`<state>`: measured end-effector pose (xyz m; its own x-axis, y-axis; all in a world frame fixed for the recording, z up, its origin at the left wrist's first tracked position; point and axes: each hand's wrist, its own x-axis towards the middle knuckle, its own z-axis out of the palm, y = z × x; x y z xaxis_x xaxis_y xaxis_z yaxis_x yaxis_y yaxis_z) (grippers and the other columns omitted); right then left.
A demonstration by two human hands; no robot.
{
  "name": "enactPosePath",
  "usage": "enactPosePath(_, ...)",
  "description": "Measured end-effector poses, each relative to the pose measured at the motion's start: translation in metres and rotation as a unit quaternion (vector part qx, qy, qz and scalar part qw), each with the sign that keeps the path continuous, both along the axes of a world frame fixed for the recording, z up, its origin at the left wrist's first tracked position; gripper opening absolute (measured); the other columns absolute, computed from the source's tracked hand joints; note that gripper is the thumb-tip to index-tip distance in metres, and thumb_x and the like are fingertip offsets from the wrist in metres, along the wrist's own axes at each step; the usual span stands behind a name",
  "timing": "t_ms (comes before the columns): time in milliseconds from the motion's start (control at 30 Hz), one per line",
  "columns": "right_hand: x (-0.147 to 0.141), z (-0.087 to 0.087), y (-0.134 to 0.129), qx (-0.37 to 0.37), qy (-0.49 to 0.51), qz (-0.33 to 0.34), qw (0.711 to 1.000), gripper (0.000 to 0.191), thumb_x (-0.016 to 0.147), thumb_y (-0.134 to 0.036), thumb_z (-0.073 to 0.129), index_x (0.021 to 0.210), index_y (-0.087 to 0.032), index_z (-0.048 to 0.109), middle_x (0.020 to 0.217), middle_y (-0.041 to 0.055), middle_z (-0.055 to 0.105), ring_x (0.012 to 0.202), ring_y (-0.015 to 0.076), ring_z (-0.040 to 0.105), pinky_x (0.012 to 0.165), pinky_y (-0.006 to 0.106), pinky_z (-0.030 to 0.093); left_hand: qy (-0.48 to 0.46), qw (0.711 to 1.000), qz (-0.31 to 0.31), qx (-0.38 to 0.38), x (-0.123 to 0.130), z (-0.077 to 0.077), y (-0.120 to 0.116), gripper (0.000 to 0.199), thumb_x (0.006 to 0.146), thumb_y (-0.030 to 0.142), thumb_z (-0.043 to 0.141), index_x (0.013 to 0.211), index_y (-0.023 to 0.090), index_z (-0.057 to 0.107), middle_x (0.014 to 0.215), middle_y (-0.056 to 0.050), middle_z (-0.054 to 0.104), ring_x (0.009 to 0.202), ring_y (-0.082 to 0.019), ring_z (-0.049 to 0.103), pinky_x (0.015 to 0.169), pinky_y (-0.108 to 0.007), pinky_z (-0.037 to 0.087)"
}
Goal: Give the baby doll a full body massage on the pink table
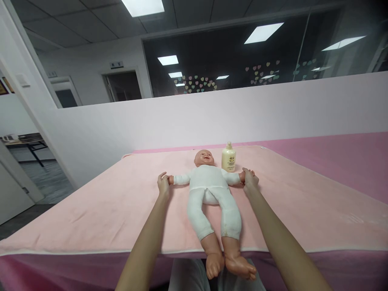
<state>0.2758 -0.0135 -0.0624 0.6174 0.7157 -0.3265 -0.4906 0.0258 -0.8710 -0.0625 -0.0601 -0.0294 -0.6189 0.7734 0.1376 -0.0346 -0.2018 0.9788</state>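
Note:
A baby doll (207, 180) with a white cloth body lies on its back, its arms stretched out sideways and its feet over the front edge. My left hand (164, 184) is closed around the doll's hand on the left side of the view. On the right, the doll's other hand is in the grip of my right hand (250, 180). Just behind that outstretched arm stands a cream pump bottle (228, 158), upright beside the doll's head. Parts of the doll's hands are hidden by my fingers.
A pink towel (106, 202) with a white hem covers the table under the doll. Behind it runs a low white wall (182, 117) topped by a glass window (230, 52). A white door (15, 190) is at the far left.

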Motion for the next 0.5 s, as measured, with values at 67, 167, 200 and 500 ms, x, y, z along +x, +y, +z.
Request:
enactPosePath(67, 0.000, -0.002, 0.001, -0.003, -0.007, -0.004, 1.000, 0.028, 0.054, -0.034, 0.069, 0.072, -0.020, 0.053, 0.070, -0.0024, 0.058, 0.057, 0.0123, 0.051, 0.037, 0.021, 0.035, 0.017, 1.000, 0.018, -0.008, -0.001, -0.002, 0.001, 0.030, 0.067, 0.021, 0.049, 0.096, 0.019, 0.057, 0.086, -0.005, 0.060, 0.080, -0.017, 0.058, 0.068, -0.028, 0.046)
enactPosePath(167, 0.001, -0.005, 0.004, 0.008, -0.006, 0.000, 1.000, 0.025, 0.057, -0.036, 0.066, 0.072, -0.020, 0.053, 0.070, -0.0022, 0.059, 0.057, 0.0123, 0.052, 0.038, 0.021, 0.036, 0.027, 0.999, 0.032, -0.009, -0.003, -0.004, 0.004, 0.025, 0.069, 0.023, 0.047, 0.091, 0.019, 0.058, 0.092, -0.005, 0.058, 0.085, -0.017, 0.056, 0.071, -0.027, 0.045)
enactPosePath(200, 0.001, -0.005, 0.005, 0.014, -0.003, 0.002, 1.000, 0.023, 0.059, -0.036, 0.064, 0.072, -0.020, 0.053, 0.071, -0.0023, 0.059, 0.057, 0.0121, 0.052, 0.039, 0.021, 0.037, 0.028, 0.999, 0.034, -0.007, -0.004, -0.005, 0.006, 0.024, 0.070, 0.023, 0.046, 0.090, 0.020, 0.058, 0.094, -0.005, 0.058, 0.086, -0.017, 0.056, 0.072, -0.027, 0.045)
enactPosePath(500, 0.002, -0.002, 0.003, 0.012, 0.014, 0.011, 1.000, 0.023, 0.059, -0.034, 0.061, 0.076, -0.020, 0.054, 0.075, -0.0016, 0.059, 0.059, 0.0126, 0.052, 0.042, 0.022, 0.039, 0.034, 0.998, 0.045, -0.001, -0.007, -0.009, 0.011, 0.024, 0.074, 0.029, 0.042, 0.087, 0.019, 0.060, 0.090, -0.005, 0.057, 0.086, -0.018, 0.055, 0.074, -0.030, 0.044)
